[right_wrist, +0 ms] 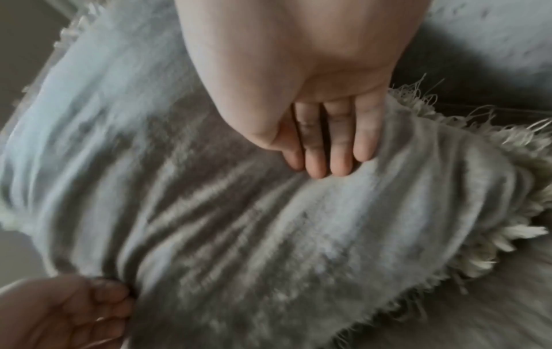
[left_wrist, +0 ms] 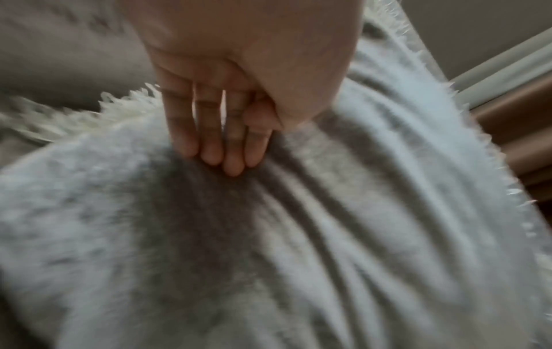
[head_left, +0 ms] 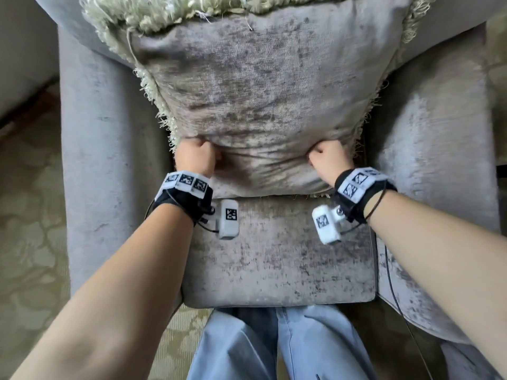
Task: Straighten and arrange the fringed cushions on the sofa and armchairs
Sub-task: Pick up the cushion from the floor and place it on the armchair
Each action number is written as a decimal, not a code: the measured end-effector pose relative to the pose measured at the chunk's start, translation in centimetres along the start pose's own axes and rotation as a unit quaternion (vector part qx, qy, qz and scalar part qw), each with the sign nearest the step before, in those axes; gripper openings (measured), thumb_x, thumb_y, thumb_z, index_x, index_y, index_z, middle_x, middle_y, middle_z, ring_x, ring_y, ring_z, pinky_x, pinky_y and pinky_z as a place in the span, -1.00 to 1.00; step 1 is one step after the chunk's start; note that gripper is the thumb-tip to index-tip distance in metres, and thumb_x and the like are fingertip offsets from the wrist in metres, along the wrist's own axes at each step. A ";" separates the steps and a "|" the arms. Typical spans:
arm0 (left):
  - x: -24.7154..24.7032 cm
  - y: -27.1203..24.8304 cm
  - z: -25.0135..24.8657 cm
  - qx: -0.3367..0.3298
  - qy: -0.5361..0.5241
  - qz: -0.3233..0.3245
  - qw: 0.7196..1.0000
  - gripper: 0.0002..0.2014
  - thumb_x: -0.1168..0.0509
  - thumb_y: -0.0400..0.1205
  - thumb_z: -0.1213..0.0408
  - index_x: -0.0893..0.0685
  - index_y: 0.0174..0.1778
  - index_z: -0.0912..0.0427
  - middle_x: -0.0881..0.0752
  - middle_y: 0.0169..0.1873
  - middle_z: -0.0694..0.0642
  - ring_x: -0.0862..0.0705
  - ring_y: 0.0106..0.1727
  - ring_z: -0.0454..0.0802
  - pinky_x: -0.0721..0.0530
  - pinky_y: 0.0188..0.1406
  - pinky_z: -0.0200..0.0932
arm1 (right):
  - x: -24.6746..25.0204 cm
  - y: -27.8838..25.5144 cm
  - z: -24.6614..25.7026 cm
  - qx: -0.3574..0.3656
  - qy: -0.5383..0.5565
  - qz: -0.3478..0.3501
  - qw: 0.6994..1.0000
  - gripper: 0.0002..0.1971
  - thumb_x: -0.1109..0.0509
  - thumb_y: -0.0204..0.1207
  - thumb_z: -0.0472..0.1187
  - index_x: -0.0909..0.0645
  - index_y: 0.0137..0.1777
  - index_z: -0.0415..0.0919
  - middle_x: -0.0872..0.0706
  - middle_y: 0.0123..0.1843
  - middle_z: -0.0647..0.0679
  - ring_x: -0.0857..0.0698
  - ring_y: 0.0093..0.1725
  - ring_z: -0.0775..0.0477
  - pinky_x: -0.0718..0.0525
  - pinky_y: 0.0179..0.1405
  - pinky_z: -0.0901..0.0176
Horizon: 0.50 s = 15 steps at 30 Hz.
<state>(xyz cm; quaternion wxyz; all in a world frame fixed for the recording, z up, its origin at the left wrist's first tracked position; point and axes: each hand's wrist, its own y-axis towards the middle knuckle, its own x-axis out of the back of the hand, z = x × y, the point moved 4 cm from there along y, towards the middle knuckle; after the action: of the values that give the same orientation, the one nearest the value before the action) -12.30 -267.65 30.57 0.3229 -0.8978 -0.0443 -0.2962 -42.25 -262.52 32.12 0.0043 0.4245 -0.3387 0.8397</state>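
Observation:
A grey velvet cushion [head_left: 255, 91] with pale green fringe leans against the back of a grey armchair [head_left: 274, 256]. My left hand [head_left: 196, 156] grips its lower left part, the fingers curled into bunched fabric. My right hand [head_left: 327, 157] grips the lower right part the same way. In the left wrist view the fingers [left_wrist: 221, 146] dig into folds of the cushion [left_wrist: 298, 236]. The right wrist view shows my right fingers [right_wrist: 328, 153] pressed into the creased cushion [right_wrist: 269, 224], with the left hand [right_wrist: 74, 307] holding the fabric at the lower left. Both wrist views are blurred.
Wide padded armrests stand on the left [head_left: 109, 160] and right [head_left: 433, 160] of the seat. My legs in blue jeans [head_left: 274, 346] are against the seat's front edge. Patterned carpet [head_left: 30, 229] lies to the left, and another upholstered piece [head_left: 22, 50] stands at the far left.

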 end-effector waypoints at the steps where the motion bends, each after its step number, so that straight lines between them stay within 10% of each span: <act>1: 0.0 -0.2 1.4 0.042 0.067 0.007 0.997 -0.64 -0.18 0.28 0.20 -0.85 -0.26 0.22 -0.83 -0.27 0.27 -0.80 -0.17 0.23 -0.80 -0.10 0.00 | -0.1 -0.9 -0.1 -0.001 -0.032 -0.004 0.999 -0.75 -0.21 0.41 -0.20 -0.65 -0.36 -0.29 -0.74 -0.38 -0.19 -0.73 -0.29 -0.32 -0.76 -0.19 0.01; 4: -2.7 -1.5 5.7 0.115 0.254 0.146 0.949 -0.57 -0.33 0.33 0.17 -0.78 0.05 0.33 -0.83 -0.13 0.26 -0.81 -0.12 0.22 -0.82 -0.07 0.01 | -3.5 -3.0 -0.6 -0.007 -0.059 0.149 0.987 -0.74 -0.27 0.54 -0.26 -0.79 -0.19 -0.28 -0.84 -0.18 -0.22 -0.81 -0.14 -0.26 -0.80 -0.05 -0.01; 6: -5.6 -4.4 5.7 0.029 0.368 0.278 0.887 -0.68 -0.40 0.50 0.12 -0.80 0.07 0.23 -0.81 -0.14 0.15 -0.79 -0.17 0.08 -0.79 -0.17 -0.10 | -6.5 -4.1 0.0 0.021 -0.075 0.266 0.961 -0.75 -0.29 0.58 -0.28 -0.82 0.02 -0.29 -0.85 0.02 -0.19 -0.81 0.03 -0.17 -0.77 0.10 0.05; 10: -8.8 -7.2 4.1 -0.082 0.397 0.345 0.847 -0.63 -0.10 0.71 0.30 -0.67 0.37 0.11 -0.71 0.28 0.18 -0.71 0.19 0.17 -0.69 0.10 -0.03 | -11.0 -4.6 1.2 0.088 -0.172 0.327 0.925 -0.50 -0.22 0.57 -0.29 -0.53 0.53 -0.08 -0.57 0.53 -0.04 -0.58 0.45 -0.13 -0.56 0.41 0.12; 15: -8.0 -4.2 5.2 -0.064 0.424 0.341 0.836 -0.54 -0.15 0.69 0.23 -0.50 0.54 -0.08 -0.60 0.42 0.11 -0.62 0.33 0.17 -0.63 0.29 0.00 | -11.0 -2.3 0.0 0.069 -0.247 0.340 0.905 -0.44 -0.15 0.62 -0.32 -0.32 0.65 -0.18 -0.43 0.63 -0.15 -0.53 0.48 -0.18 -0.56 0.34 0.14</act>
<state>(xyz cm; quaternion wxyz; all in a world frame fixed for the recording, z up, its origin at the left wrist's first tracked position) -17.42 -260.30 25.18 0.3323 -0.6610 0.4255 -0.5211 -34.52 -257.66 25.62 -0.3948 0.4769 -0.3938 0.6794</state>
